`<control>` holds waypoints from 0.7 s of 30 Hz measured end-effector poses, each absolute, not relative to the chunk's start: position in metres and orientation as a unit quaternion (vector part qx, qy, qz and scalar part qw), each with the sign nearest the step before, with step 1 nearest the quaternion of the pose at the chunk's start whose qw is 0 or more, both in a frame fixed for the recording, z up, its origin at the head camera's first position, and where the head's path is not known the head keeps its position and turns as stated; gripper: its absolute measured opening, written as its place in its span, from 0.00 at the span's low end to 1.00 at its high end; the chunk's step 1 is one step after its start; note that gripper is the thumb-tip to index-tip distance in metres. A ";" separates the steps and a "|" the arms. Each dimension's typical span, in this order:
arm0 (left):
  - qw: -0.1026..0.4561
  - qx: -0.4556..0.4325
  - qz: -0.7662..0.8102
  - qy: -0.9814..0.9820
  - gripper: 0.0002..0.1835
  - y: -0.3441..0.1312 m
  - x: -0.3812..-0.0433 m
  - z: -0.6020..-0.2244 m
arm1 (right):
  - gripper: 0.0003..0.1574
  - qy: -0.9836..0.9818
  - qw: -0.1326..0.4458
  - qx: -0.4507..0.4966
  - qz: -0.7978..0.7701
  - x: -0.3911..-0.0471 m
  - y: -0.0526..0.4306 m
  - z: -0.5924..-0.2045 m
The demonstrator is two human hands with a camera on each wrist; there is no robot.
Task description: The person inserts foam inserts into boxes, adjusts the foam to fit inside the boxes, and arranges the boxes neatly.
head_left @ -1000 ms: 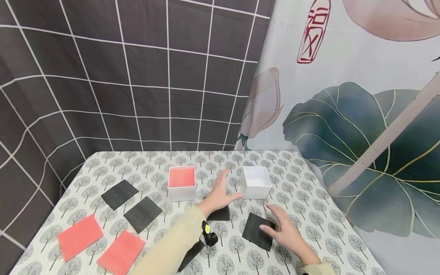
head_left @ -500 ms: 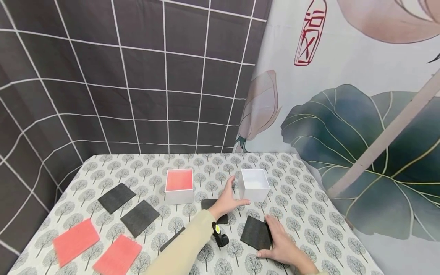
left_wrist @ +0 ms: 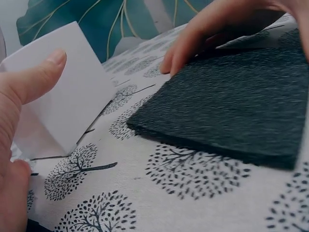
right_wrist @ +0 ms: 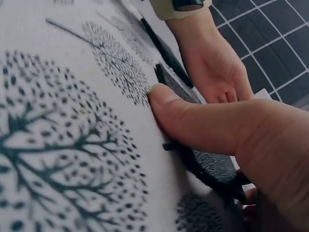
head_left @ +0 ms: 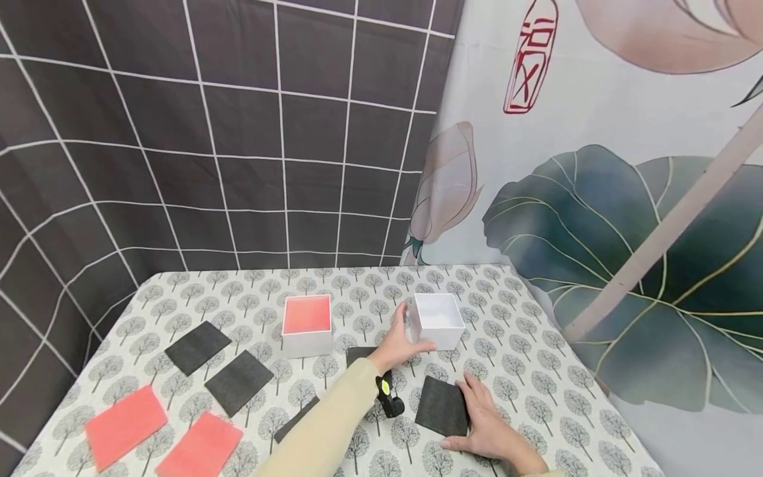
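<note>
In the head view my left hand (head_left: pixel 396 344) rests against the left side of an open white box (head_left: pixel 438 331), its fingers fairly straight. Its thumb (left_wrist: pixel 43 82) lies along the box's front wall in the left wrist view. Lower right, my right hand (head_left: pixel 485 421) holds a thin black felt square (head_left: pixel 441 405) by its edges, thumb at the near edge and fingers at the right edge. The right wrist view shows that thumb (right_wrist: pixel 193 116) pressed on the felt's rim, the sheet slightly bent. The other fingers are mostly hidden there.
A second white box (head_left: pixel 306 343) has a red sheet inside. Two black squares (head_left: pixel 198 347) and two red squares (head_left: pixel 126 427) lie at left. Further black pieces (head_left: pixel 295 419) are partly covered by my left arm. A tree-patterned cloth (head_left: pixel 381 457) covers the table.
My right hand has closed from hovering over the black felt square to gripping its edges. My left hand has shifted in against the white box. The head view has drifted slightly.
</note>
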State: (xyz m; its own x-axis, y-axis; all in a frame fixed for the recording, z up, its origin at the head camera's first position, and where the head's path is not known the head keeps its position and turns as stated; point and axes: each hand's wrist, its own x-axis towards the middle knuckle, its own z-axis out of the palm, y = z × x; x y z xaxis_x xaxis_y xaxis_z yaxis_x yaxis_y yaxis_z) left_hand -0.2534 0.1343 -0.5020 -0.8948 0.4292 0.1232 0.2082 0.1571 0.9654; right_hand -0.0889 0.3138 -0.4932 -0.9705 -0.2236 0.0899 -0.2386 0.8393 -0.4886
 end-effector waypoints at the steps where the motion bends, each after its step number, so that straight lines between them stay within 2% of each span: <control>1: 0.089 0.211 0.616 0.754 0.64 0.135 -0.254 -0.502 | 0.71 -0.960 0.019 0.126 0.248 -0.089 0.315 -0.492; 11: 0.098 0.220 0.624 0.743 0.65 0.138 -0.260 -0.504 | 0.66 -0.960 0.058 0.167 0.217 -0.090 0.319 -0.488; 21: 0.098 0.228 0.635 0.732 0.60 0.138 -0.267 -0.507 | 0.64 -0.956 0.043 0.153 0.246 -0.090 0.319 -0.484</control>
State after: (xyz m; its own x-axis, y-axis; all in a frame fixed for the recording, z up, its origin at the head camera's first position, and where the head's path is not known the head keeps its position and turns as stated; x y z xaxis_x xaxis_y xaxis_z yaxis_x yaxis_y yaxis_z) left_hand -0.2667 0.1382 -0.5072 -0.8766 0.4583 0.1464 0.2098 0.0903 0.9736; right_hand -0.0897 0.3194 -0.4844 -0.9494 -0.2713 0.1580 -0.3138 0.8319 -0.4576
